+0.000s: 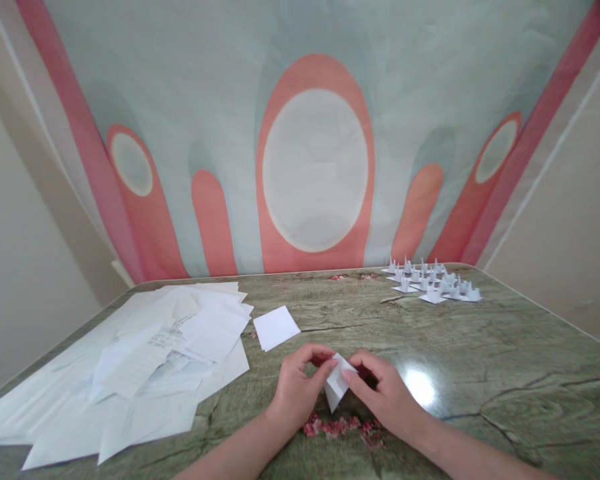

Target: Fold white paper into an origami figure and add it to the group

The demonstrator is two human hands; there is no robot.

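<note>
Between my two hands is a small folded white paper, its pointed end directed down toward me. My left hand pinches its upper left edge between thumb and fingers. On the other side, my right hand grips the right edge, with the thumb lying on the paper's face. The paper is held just over the wooden-patterned table. Fingers hide part of its back and sides. A short stack of square white paper lies a little beyond my left hand.
Loose white sheets, some printed, spread in a large pile across the table's left side. At the back right stand several small folded paper figures, grouped closely. A patterned backdrop rises behind the table's far edge.
</note>
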